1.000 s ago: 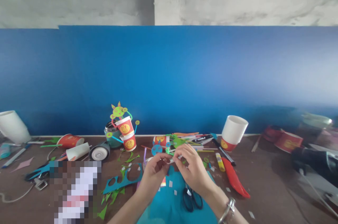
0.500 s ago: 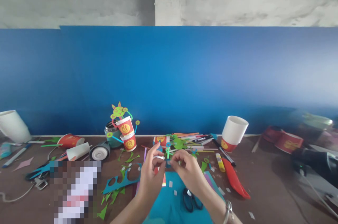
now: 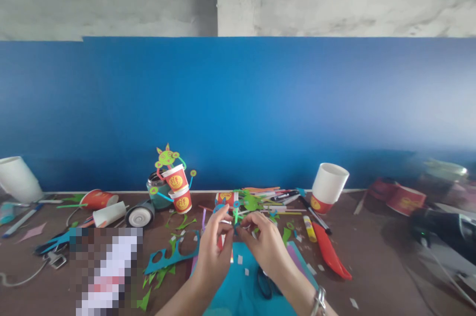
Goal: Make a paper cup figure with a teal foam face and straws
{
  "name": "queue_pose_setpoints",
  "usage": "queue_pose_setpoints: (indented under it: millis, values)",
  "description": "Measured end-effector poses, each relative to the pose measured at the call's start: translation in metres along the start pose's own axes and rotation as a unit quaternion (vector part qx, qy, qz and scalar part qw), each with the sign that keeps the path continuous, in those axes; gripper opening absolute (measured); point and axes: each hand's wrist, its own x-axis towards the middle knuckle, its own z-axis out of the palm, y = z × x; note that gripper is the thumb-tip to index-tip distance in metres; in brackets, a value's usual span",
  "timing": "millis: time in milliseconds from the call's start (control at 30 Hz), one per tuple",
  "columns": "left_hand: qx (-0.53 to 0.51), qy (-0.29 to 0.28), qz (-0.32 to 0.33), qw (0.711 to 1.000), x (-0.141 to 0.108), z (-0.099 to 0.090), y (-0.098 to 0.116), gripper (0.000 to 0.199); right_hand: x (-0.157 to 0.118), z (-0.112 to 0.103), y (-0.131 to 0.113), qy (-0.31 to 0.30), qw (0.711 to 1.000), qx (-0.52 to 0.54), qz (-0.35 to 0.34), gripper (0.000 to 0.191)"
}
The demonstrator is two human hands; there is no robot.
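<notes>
My left hand (image 3: pixel 217 244) and my right hand (image 3: pixel 262 241) meet fingertip to fingertip over the blue sheet (image 3: pixel 232 286). Both are pinched around something small and bluish, too small to make out. Just beyond the fingers, a red and white paper cup (image 3: pixel 227 200) lies with a blue cut-out face (image 3: pixel 220 205) beside it. A green strip with a round blue tip (image 3: pixel 236 205) rises behind my fingertips. Black-handled scissors (image 3: pixel 265 284) rest on the sheet, partly covered by my right forearm.
Stacked cups with a green paper face (image 3: pixel 178 179) stand at the back left. White cups (image 3: pixel 330 183) stand back right. A glue stick (image 3: pixel 309 229), a red balloon-like piece (image 3: pixel 330 254), pens, green scraps and a blue cut-out sheet (image 3: pixel 174 256) lie around.
My right hand has shifted slightly, and its forearm covers more of the scissors. More of the blue cut-out face shows behind my left fingers. Both hands remain pinched together.
</notes>
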Motion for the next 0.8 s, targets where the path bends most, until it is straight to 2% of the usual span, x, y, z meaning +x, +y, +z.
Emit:
queue_pose_setpoints:
  millis: [67,200,300,500,600,700,800]
  values:
    - [0.009,0.009,0.007,1.0,0.0,-0.001,0.0,0.038,-0.003,0.001,-0.001,-0.006,1.0,0.004,0.003,0.003]
    - [0.004,0.01,-0.003,1.0,0.001,-0.003,0.001,0.038,-0.002,0.003,0.003,-0.043,0.997,0.066,0.026,0.032]
    - [-0.021,-0.007,-0.029,0.999,0.001,-0.003,0.003,0.04,0.002,0.002,0.004,-0.087,0.991,0.099,0.037,0.017]
    - [-0.172,-0.03,-0.098,0.98,0.003,0.002,0.007,0.04,0.002,-0.004,0.0,-0.103,0.992,0.067,-0.022,0.022]
    - [-0.225,-0.031,-0.157,0.961,0.008,0.002,0.016,0.03,0.0,0.001,0.003,-0.083,0.993,0.079,-0.032,0.024]
    - [-0.183,-0.052,-0.207,0.96,0.012,-0.001,0.024,0.02,-0.001,0.009,0.008,-0.07,0.992,0.101,-0.022,0.027]
    - [-0.126,-0.043,-0.222,0.966,0.014,-0.004,0.026,0.02,0.001,0.014,0.011,-0.071,0.987,0.143,0.007,0.032]
